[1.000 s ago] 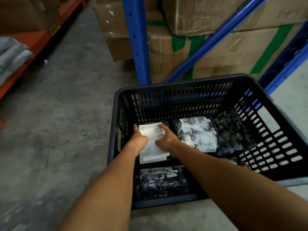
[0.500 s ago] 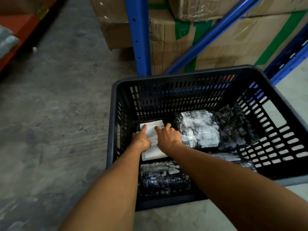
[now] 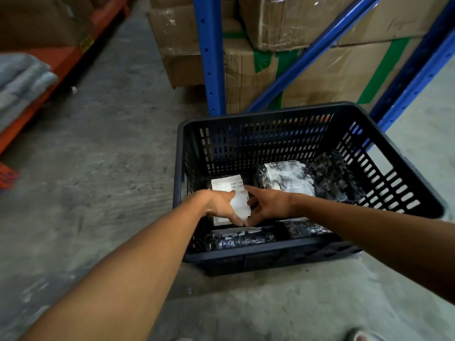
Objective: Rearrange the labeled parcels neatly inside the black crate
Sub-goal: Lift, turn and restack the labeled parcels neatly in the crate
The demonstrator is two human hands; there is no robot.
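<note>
A black slotted crate [image 3: 258, 253] stands on the concrete floor. In its far left part lies a parcel with a white label [image 3: 230, 187]. My left hand [image 3: 220, 205] grips that parcel at its left and near edge, and my right hand [image 3: 267, 205] grips its right edge, forefinger stretched over the label. A second labeled parcel [image 3: 286, 179] lies to the right, with a dark plastic-wrapped parcel [image 3: 334, 178] beyond it. Two more dark parcels [image 3: 236, 238] [image 3: 299, 227] lie along the crate's near wall.
Blue rack uprights [image 3: 209, 55] and taped cardboard boxes [image 3: 307, 70] stand right behind the crate. An orange shelf [image 3: 56, 67] with folded grey cloth [image 3: 22, 80] runs along the left. Bare concrete floor lies to the left and in front. A shoe tip [image 3: 360, 335] shows at the bottom.
Both hands have shifted from resting flat on the label to grasping the parcel's near edge and sides. The view has pulled back and tilted, so the crate sits further right.
</note>
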